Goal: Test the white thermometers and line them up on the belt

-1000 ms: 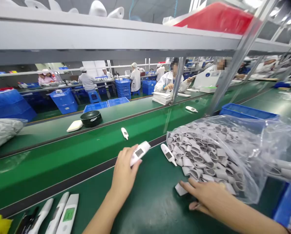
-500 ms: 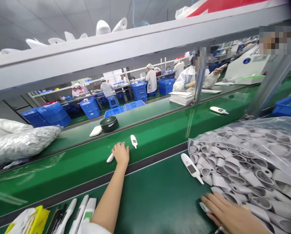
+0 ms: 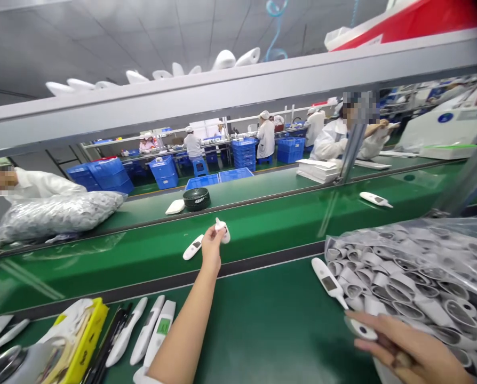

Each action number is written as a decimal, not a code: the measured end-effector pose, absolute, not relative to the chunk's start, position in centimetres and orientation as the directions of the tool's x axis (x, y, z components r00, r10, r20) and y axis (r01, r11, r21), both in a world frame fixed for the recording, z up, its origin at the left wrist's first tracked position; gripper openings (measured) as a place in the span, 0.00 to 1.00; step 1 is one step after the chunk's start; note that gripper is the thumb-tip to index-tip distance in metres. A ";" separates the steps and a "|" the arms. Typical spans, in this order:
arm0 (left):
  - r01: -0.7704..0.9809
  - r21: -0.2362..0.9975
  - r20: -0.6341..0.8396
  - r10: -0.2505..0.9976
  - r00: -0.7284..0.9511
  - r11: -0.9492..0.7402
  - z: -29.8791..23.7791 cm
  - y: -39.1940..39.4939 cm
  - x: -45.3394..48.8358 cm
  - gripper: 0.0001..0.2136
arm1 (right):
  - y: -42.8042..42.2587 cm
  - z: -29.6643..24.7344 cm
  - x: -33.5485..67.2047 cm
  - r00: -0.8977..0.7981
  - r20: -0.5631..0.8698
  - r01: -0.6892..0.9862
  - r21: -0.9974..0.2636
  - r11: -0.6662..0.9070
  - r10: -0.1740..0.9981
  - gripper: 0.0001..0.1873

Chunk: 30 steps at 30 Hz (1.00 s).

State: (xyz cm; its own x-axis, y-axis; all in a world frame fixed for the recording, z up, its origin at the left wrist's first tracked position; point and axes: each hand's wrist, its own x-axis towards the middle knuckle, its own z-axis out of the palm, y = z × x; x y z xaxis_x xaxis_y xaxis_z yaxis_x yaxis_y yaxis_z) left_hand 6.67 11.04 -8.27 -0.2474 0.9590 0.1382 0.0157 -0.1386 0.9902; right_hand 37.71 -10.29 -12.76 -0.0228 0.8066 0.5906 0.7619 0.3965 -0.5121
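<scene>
My left hand reaches over the green conveyor belt, its fingers pinching a white thermometer whose thin tip points up. Just left of that hand, a second white thermometer with a dark display lies on the belt. At the lower right, my right hand, slightly blurred, grips a small white plastic part with a dark round spot. Another thermometer rests on the green worktop just above that part, against a clear bag of hollow grey plastic shells.
Several white thermometers and a yellow tray lie at lower left. Behind the belt are a black round fan, a stack of white sheets and a filled plastic bag. A metal post and overhead shelf frame the view. Co-workers sit beyond.
My left hand has left one thermometer on the belt and picked up the other. My right hand has lifted, turning the white part into view. The camera view has swung left.
</scene>
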 end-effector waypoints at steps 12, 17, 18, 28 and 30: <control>-0.454 0.874 0.309 0.918 0.247 -0.172 1.3 -3.4 5.1 0.16 | -5.7 4.4 23.1 -0.026 0.296 -0.317 -0.908 0.273 0.955 0.23; -0.485 0.854 0.351 0.895 0.274 -0.187 1.5 -5.4 5.6 0.21 | -5.3 3.4 21.7 0.060 0.368 -0.308 -0.878 0.367 0.928 0.21; -0.490 0.854 0.341 0.899 0.275 -0.174 1.5 -5.6 5.8 0.25 | -5.1 3.2 21.6 0.102 0.388 -0.294 -0.868 0.401 0.916 0.20; -0.055 0.979 0.202 0.931 0.303 -0.195 0.3 -6.4 6.8 0.36 | -3.7 2.2 21.9 0.167 0.483 -0.206 -0.835 0.510 0.859 0.12; 0.002 0.973 0.220 0.933 0.285 -0.231 0.1 -6.3 6.9 0.36 | -3.9 2.2 22.2 0.110 0.535 -0.089 -0.834 0.545 0.837 0.11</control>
